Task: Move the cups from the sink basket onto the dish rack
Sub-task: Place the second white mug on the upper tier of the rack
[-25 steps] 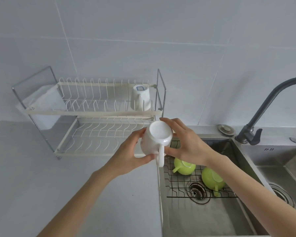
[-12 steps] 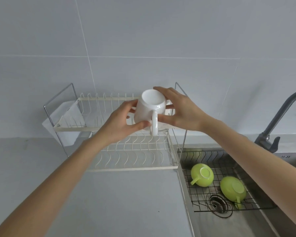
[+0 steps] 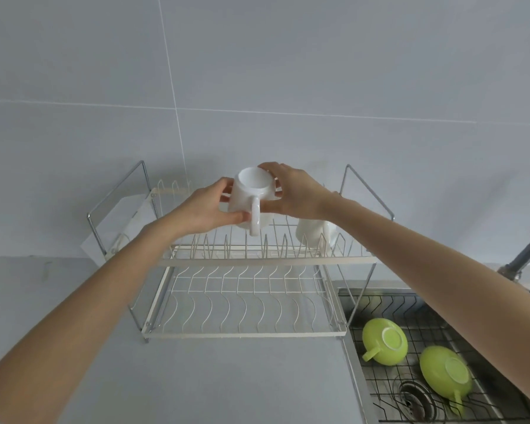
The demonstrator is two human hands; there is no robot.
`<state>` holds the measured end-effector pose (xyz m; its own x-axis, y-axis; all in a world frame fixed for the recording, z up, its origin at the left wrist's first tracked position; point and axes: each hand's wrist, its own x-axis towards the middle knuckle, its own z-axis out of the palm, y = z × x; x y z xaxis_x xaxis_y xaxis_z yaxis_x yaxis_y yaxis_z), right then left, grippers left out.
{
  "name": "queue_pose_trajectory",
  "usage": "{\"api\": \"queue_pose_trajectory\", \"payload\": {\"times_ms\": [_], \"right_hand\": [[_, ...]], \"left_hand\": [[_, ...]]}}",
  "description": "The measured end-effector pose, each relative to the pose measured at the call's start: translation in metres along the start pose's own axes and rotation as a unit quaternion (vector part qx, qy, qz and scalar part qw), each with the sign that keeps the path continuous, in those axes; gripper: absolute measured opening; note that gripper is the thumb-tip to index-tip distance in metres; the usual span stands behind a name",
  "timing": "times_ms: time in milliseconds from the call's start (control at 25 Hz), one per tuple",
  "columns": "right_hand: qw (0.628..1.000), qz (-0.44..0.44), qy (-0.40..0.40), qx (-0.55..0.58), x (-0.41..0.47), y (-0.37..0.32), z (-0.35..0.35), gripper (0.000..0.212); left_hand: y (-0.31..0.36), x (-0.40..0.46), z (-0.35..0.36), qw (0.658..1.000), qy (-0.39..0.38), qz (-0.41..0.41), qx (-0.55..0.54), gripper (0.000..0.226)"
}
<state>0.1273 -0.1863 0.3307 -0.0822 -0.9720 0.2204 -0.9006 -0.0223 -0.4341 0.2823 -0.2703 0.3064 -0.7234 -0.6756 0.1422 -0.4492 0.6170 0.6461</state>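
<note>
We clasp the upturned white mug (image 3: pixel 251 201) between left hand (image 3: pixel 207 209) and right hand (image 3: pixel 291 191) over the dish rack's (image 3: pixel 257 261) upper tier, 2 green cups (image 3: pixel 385 341) right.

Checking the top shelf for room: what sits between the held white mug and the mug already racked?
In the head view, only bare rack prongs separate the held mug from the racked mug.

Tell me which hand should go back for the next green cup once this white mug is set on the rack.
Right, probably. The right hand is on the sink side, and both green cups lie in the sink basket under that arm. The left hand would have to cross over the white mug.
</note>
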Motion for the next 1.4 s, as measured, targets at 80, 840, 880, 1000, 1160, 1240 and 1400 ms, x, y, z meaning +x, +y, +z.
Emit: {"api": "queue_pose_trajectory", "payload": {"times_ms": [80, 840, 880, 1000, 1160, 1240, 1400], "right_hand": [[0.999, 0.018, -0.032, -0.004, 0.013, 0.006, 0.016, 0.075], [0.986, 0.05, -0.143, -0.072, 0.016, 0.019, 0.035, 0.078], [0.985, 0.049, -0.141, -0.082, 0.011, 0.018, 0.029, 0.076], [0.986, 0.031, -0.118, -0.117, -0.008, 0.017, 0.01, 0.069], [0.981, 0.003, -0.054, -0.185, -0.044, 0.016, -0.023, 0.069], [0.979, 0.005, -0.021, -0.205, -0.066, 0.019, -0.038, 0.071], [0.975, 0.026, 0.037, -0.218, -0.11, 0.036, -0.062, 0.072]], "left_hand": [[-0.014, 0.009, 0.003, 0.999, -0.023, -0.03, 0.026, 0.058], [-0.021, 0.018, 0.0, 0.98, -0.122, -0.098, 0.12, 0.062], [-0.016, 0.015, -0.003, 0.98, -0.11, -0.093, 0.138, 0.061], [0.011, 0.004, -0.008, 0.971, -0.061, -0.061, 0.222, 0.056], [0.058, -0.015, -0.002, 0.951, 0.011, 0.001, 0.31, 0.058], [0.079, -0.022, 0.009, 0.937, 0.031, 0.03, 0.346, 0.062], [0.12, -0.029, 0.041, 0.928, 0.058, 0.062, 0.364, 0.067]]}}
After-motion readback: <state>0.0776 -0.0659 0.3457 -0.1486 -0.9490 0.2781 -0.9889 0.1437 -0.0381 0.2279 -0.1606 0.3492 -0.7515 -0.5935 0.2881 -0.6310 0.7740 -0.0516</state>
